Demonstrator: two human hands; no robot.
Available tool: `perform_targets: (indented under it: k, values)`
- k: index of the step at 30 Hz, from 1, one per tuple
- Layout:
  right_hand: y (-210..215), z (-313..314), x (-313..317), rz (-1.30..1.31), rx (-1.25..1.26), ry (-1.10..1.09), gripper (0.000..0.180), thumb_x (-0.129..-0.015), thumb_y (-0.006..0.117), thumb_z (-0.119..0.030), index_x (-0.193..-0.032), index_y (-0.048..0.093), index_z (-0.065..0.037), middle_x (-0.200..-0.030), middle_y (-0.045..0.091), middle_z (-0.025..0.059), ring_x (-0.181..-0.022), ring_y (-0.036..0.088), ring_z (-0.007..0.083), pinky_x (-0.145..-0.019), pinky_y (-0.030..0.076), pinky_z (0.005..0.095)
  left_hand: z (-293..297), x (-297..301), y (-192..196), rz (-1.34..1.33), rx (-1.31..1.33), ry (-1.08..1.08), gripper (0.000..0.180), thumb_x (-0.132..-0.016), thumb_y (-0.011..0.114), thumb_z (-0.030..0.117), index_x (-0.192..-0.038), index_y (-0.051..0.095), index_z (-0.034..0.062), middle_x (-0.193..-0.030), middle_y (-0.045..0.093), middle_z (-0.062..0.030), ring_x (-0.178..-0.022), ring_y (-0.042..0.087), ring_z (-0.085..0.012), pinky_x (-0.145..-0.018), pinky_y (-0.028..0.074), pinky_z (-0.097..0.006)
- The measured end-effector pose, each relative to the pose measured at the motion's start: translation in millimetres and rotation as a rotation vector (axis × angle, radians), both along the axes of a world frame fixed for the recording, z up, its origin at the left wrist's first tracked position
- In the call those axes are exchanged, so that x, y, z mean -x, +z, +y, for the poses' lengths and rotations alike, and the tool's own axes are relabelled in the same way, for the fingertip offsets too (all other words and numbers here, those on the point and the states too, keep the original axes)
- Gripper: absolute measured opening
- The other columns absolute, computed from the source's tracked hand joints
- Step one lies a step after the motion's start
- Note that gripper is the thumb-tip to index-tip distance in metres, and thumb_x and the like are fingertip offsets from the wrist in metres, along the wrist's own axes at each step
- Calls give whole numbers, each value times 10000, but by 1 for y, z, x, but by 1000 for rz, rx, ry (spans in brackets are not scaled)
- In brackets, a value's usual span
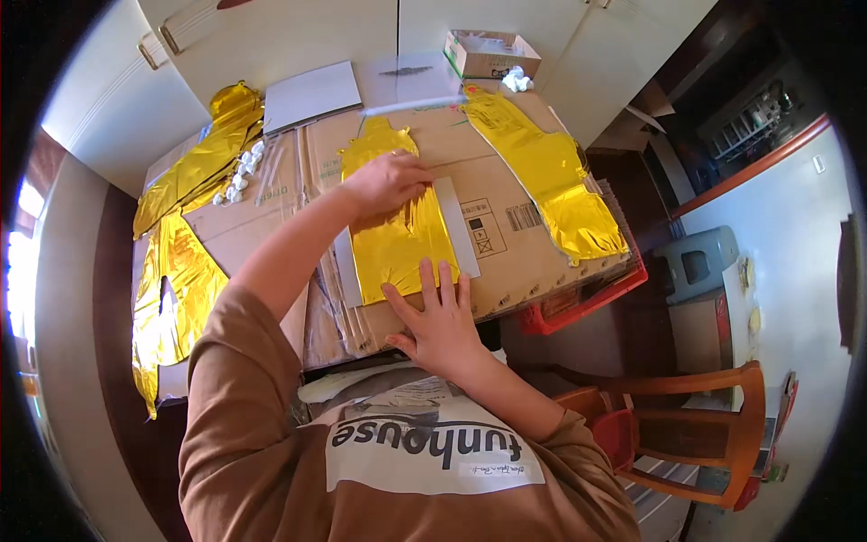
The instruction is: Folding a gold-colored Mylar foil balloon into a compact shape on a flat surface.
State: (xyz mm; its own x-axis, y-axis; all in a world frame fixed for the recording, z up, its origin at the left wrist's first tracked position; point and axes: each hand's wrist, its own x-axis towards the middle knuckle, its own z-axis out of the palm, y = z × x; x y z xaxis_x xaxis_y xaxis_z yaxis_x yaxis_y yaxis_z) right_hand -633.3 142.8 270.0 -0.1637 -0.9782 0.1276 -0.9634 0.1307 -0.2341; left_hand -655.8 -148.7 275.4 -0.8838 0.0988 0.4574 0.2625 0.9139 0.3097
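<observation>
A shiny gold foil piece (pixel 397 248) lies flat over a white board (pixel 459 226) in the middle of the cardboard-covered table. My left hand (pixel 386 185) rests on the upper part of this foil, its fingers curled inward and pressed together. Whatever may be under those fingers is hidden. At the near edge, my right hand (pixel 442 325) lies flat with fingers spread, the fingertips touching the foil's lower edge. Creases run through the foil below my left hand.
More gold foil (pixel 542 176) lies on the right, and another foil shape (pixel 185 280) hangs past the left edge. White cotton-like tufts (pixel 242 172) sit beside it. Behind are a grey-white panel (pixel 312 95) and a small carton (pixel 492 56). A wooden chair (pixel 695 425) stands at the right.
</observation>
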Motion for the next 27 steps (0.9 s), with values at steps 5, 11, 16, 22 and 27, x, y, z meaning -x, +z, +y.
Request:
perform_targets:
  k: [5, 11, 16, 22, 27]
  values:
    - [0, 0, -3, 3, 15, 9, 738, -908, 628, -575, -1542, 407, -268, -1567, 234, 354, -1410, 250, 594, -1097, 197, 756, -34, 8, -6, 211, 143, 175, 279, -854, 727, 168, -1117, 716, 77, -1228, 671, -123, -1080, 638, -354, -960, 517, -439]
    - [14, -2, 0, 35, -57, -23, 697, -898, 656, -552, -1499, 472, -250, -1548, 278, 350, -1402, 281, 583, -1094, 245, 734, 32, -54, 17, 233, 28, 506, 471, -869, 712, 191, -1309, 615, 53, -1422, 549, -160, -1296, 503, -403, -1090, 417, -503]
    - [29, -7, 6, 21, -142, 29, 596, -923, 630, -521, -1404, 570, -174, -1538, 325, 332, -1393, 320, 564, -1112, 296, 666, 130, -115, 5, -66, -96, 534, 637, -998, 553, 390, -1492, 435, 6, -1569, 384, -217, -1484, 295, -405, -1213, 230, -517]
    - [44, -13, 32, 27, -294, 191, 566, -985, 533, -501, -1392, 566, -109, -1517, 364, 361, -1396, 350, 549, -1162, 303, 591, 129, -119, -32, -186, 38, 601, 743, -1028, 418, 532, -1550, 340, 10, -1615, 305, -229, -1520, 220, -403, -1232, 143, -534]
    - [40, -24, 116, -681, 26, -125, 319, -985, 651, -243, -1217, 643, -26, -1062, 727, 98, -953, 693, 204, -862, 542, 312, 136, -117, -29, -159, 79, 626, 767, -1015, 437, 535, -1567, 309, 18, -1628, 277, -227, -1530, 192, -406, -1239, 113, -534]
